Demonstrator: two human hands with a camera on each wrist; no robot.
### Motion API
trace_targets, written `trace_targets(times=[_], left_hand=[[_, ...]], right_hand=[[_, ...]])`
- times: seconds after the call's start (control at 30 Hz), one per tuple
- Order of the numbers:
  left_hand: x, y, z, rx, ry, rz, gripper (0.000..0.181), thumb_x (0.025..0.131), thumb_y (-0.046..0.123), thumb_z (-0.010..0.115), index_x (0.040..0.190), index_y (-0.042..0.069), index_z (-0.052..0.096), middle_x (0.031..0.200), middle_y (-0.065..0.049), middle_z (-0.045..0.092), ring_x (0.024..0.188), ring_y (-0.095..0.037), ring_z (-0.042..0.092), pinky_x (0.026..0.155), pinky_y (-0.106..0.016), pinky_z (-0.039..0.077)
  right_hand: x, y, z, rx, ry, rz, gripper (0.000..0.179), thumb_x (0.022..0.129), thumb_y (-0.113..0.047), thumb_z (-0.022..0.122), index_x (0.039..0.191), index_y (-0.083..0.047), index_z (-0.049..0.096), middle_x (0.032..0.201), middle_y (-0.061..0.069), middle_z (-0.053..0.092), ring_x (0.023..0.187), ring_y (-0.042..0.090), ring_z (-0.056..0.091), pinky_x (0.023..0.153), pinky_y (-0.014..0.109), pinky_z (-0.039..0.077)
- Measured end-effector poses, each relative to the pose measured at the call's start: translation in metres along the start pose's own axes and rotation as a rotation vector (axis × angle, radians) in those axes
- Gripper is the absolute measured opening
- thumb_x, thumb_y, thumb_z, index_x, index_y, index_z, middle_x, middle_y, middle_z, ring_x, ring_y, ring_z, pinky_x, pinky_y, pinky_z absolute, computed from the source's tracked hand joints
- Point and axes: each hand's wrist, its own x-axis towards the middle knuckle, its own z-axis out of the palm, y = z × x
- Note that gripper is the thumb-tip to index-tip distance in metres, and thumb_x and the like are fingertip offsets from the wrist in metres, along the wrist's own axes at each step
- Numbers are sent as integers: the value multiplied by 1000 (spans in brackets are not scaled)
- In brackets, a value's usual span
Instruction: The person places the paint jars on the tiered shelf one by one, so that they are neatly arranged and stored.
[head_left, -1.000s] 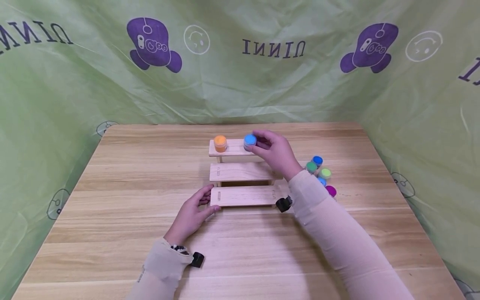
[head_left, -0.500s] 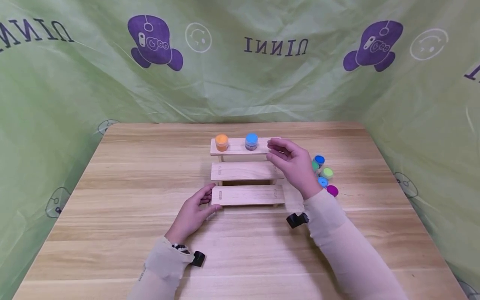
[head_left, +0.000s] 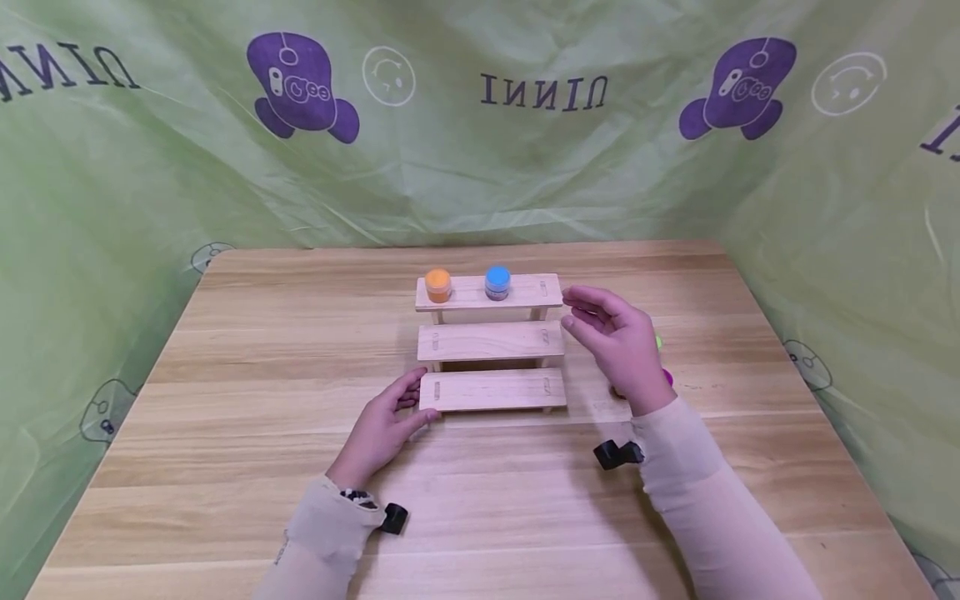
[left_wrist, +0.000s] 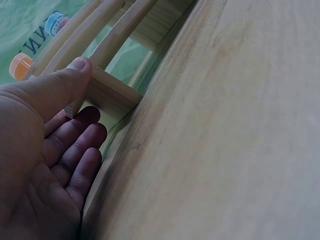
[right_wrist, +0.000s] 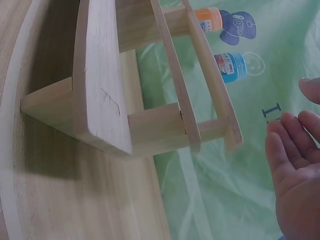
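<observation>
A three-step wooden display rack (head_left: 491, 342) stands mid-table. On its top step sit a small orange jar (head_left: 438, 286) at the left end and a small blue jar (head_left: 497, 283) around the middle. My left hand (head_left: 384, 429) holds the left end of the lowest step, thumb at the front edge and fingers behind; in the left wrist view the thumb (left_wrist: 75, 67) lies against the board's end. My right hand (head_left: 618, 342) hovers just right of the top step, fingers loosely bent and nothing between them; the right wrist view shows its bare palm (right_wrist: 300, 195).
Behind my right hand, parts of a lime-green jar (head_left: 659, 342) and a magenta jar (head_left: 667, 377) peek out; other jars there are hidden. The wooden table (head_left: 225, 350) is enclosed by a green printed cloth (head_left: 525, 183) at the back and sides.
My right hand has let go of the blue jar on the top step and moved right, toward the loose jars, covering most of them. The left hand has stayed at the rack.
</observation>
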Motion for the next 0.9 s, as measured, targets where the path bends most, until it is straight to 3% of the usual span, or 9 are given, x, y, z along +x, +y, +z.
trace_targets(times=[0.57, 0.9], left_hand=[[0, -1, -1, 7, -4, 0, 70, 87, 19, 79, 148, 7, 48, 127, -13, 64, 114, -29, 62, 101, -45, 49], [1, -1, -1, -4, 5, 15, 68, 87, 17, 80, 146, 4, 50, 122, -13, 66, 112, -28, 62, 100, -45, 50]], right_hand=[[-14, 3, -21, 21, 69, 14, 33, 91, -5, 74, 122, 5, 66, 118, 8, 70, 109, 15, 65, 94, 21, 53], [-26, 6, -34, -2, 100, 74, 33, 91, -7, 74, 122, 4, 66, 116, 4, 70, 108, 13, 65, 92, 18, 52]])
